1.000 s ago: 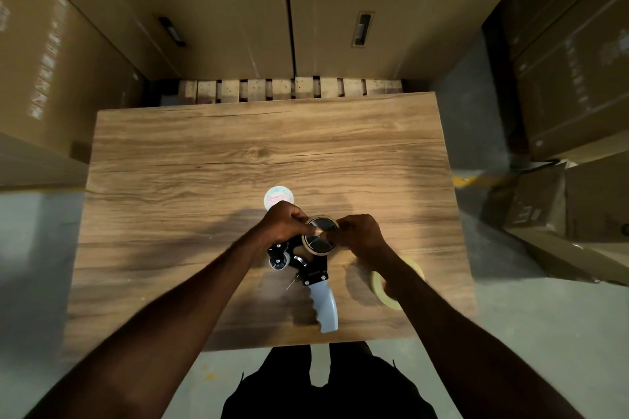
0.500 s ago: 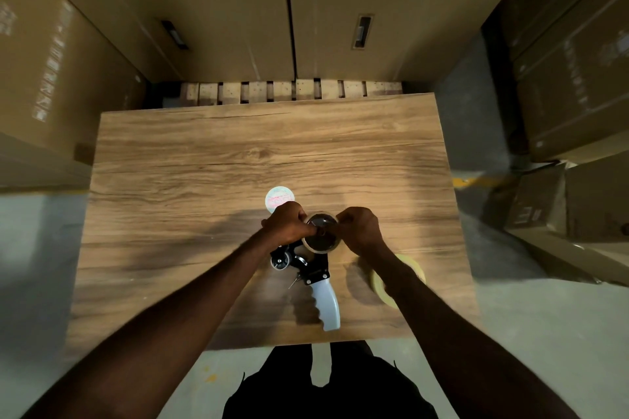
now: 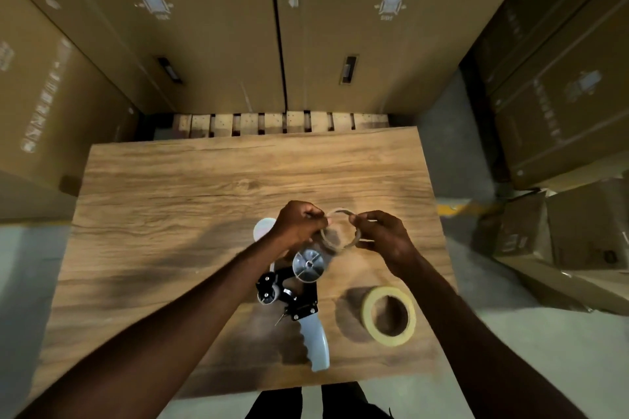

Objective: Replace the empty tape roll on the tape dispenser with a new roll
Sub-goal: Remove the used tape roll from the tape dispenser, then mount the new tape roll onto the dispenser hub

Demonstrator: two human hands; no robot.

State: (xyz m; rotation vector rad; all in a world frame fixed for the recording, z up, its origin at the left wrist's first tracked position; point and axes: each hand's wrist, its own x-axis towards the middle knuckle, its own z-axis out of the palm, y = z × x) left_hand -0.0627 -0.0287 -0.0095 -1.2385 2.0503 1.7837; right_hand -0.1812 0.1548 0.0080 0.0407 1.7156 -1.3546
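The empty cardboard tape core (image 3: 340, 231) is held up just above and beyond the dispenser, free of its spool. My left hand (image 3: 299, 224) pinches the core's left rim and my right hand (image 3: 383, 235) pinches its right rim. The black tape dispenser (image 3: 299, 289) lies flat on the wooden table (image 3: 170, 231), its bare silver spool hub (image 3: 309, 265) exposed and its pale grey handle (image 3: 318, 342) pointing toward me. A full yellowish tape roll (image 3: 389, 315) lies flat on the table to the dispenser's right.
A small pale round disc (image 3: 262, 229) lies on the table, partly behind my left wrist. Tall cardboard boxes (image 3: 211, 27) stand on a wooden pallet (image 3: 279, 122) beyond the table, with more boxes (image 3: 561, 112) at right. Concrete floor surrounds the table.
The empty core has come off the dispenser's spool and moved up and away with both hands. The hub now shows bare, and my right arm no longer hides the full roll.
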